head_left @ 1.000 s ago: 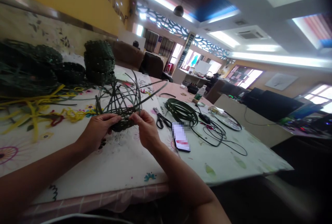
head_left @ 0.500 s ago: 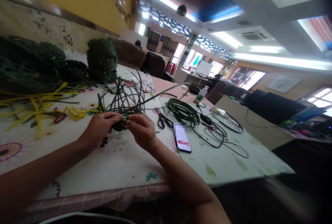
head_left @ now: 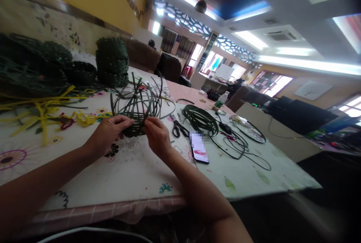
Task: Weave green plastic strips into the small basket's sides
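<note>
A partly woven basket of dark green strips (head_left: 135,112) stands on the flowered tablecloth (head_left: 126,175), its loose strip ends sticking up and crossing above it. My left hand (head_left: 109,132) pinches the near left side of its woven part, thumb on the outside. On the right side, my right hand (head_left: 158,134) grips the basket's edge with its fingers closed together. The fingertips of both hands are partly hidden by the strips.
Black scissors (head_left: 178,127), a phone (head_left: 199,148) and a coil of green strip (head_left: 200,119) lie to the right, with a bottle (head_left: 220,101) behind. Yellow strips (head_left: 42,119) and finished dark green baskets (head_left: 112,62) are at the left.
My right hand has shifted slightly right, apart from my left hand. A long strip that reached out to the right no longer extends there, and the loose ends lean differently.
</note>
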`<control>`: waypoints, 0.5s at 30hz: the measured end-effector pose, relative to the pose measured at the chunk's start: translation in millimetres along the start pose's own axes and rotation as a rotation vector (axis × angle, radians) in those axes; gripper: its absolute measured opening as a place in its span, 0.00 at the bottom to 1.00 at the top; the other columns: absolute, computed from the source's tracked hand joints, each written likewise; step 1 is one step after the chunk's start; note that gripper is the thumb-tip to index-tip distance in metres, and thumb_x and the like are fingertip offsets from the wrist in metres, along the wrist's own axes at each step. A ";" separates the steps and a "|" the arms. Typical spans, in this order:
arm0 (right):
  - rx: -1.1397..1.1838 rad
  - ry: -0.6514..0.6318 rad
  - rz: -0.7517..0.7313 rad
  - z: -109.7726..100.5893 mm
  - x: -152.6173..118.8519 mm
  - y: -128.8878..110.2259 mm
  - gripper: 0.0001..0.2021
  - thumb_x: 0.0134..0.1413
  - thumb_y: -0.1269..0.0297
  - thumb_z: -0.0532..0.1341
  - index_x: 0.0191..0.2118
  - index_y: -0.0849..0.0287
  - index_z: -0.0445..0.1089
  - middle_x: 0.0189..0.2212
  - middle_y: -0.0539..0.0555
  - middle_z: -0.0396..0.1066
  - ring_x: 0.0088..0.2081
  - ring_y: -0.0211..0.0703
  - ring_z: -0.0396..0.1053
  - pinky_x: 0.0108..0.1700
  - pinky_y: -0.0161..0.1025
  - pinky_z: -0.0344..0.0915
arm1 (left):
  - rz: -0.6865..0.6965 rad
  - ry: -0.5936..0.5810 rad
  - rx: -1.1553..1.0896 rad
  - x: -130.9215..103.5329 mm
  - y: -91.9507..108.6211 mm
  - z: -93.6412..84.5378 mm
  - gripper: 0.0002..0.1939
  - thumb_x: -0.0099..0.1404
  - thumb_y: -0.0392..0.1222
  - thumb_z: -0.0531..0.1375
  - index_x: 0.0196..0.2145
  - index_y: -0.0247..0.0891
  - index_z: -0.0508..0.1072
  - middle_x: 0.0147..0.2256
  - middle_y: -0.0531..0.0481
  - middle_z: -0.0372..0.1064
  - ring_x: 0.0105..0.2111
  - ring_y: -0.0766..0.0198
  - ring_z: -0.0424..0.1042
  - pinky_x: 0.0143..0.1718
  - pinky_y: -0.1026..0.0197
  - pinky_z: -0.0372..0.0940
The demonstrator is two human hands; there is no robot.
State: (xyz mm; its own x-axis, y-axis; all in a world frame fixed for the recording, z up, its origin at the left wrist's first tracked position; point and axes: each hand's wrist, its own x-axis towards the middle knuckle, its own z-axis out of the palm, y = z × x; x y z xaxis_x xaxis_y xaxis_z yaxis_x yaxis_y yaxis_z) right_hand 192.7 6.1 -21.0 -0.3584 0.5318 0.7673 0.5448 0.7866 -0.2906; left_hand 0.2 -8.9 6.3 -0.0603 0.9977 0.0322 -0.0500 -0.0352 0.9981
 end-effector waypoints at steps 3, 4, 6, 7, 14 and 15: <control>-0.105 -0.032 -0.069 3.0 -2.9 2.9 0.15 0.69 0.59 0.63 0.55 0.60 0.74 0.55 0.65 0.73 0.57 0.51 0.72 0.61 0.48 0.71 | 0.001 0.015 -0.062 3.2 -2.2 -2.3 0.21 0.41 0.54 0.75 0.27 0.36 0.79 0.23 0.53 0.69 0.18 0.72 0.58 0.17 0.68 0.52; -0.149 -0.054 -0.096 4.2 -3.9 3.4 0.18 0.67 0.56 0.65 0.56 0.61 0.73 0.57 0.67 0.73 0.58 0.53 0.71 0.61 0.49 0.70 | 0.004 0.030 -0.085 4.2 -3.1 -3.1 0.21 0.40 0.53 0.75 0.27 0.35 0.79 0.23 0.53 0.70 0.18 0.73 0.58 0.18 0.68 0.52; -0.261 -0.119 -0.145 7.6 -6.0 3.6 0.26 0.63 0.50 0.68 0.59 0.64 0.71 0.59 0.69 0.71 0.57 0.56 0.71 0.58 0.50 0.71 | 0.003 0.062 -0.132 6.1 -4.4 -4.7 0.20 0.40 0.51 0.75 0.27 0.34 0.80 0.25 0.52 0.71 0.18 0.74 0.56 0.18 0.68 0.52; -0.328 -0.154 -0.162 10.0 -7.1 3.5 0.29 0.62 0.49 0.68 0.60 0.65 0.70 0.59 0.70 0.71 0.55 0.56 0.71 0.56 0.50 0.71 | -0.002 0.072 -0.157 6.9 -4.7 -5.5 0.20 0.40 0.50 0.75 0.27 0.34 0.80 0.25 0.52 0.71 0.18 0.75 0.55 0.18 0.68 0.52; -0.654 -0.149 -0.237 26.6 -9.3 9.8 0.16 0.72 0.64 0.57 0.60 0.62 0.70 0.58 0.66 0.73 0.43 0.49 0.68 0.48 0.46 0.67 | -0.054 0.020 -0.258 8.5 0.6 -7.1 0.15 0.43 0.44 0.74 0.27 0.34 0.78 0.25 0.54 0.70 0.16 0.78 0.50 0.19 0.69 0.51; -0.646 -0.141 -0.254 26.4 -8.7 11.9 0.16 0.73 0.66 0.56 0.60 0.62 0.70 0.57 0.66 0.73 0.43 0.49 0.67 0.49 0.47 0.67 | -0.050 0.012 -0.247 8.0 1.4 -6.6 0.14 0.44 0.45 0.73 0.27 0.35 0.78 0.24 0.54 0.70 0.16 0.78 0.50 0.19 0.69 0.51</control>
State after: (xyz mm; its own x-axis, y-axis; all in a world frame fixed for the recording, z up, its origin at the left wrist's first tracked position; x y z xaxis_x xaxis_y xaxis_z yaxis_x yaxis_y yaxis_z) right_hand 182.2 19.1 -46.2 -0.6048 0.4265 0.6726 0.7567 0.5709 0.3185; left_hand -7.0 -1.4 7.6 -0.0633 0.9978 -0.0193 -0.2954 -0.0002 0.9554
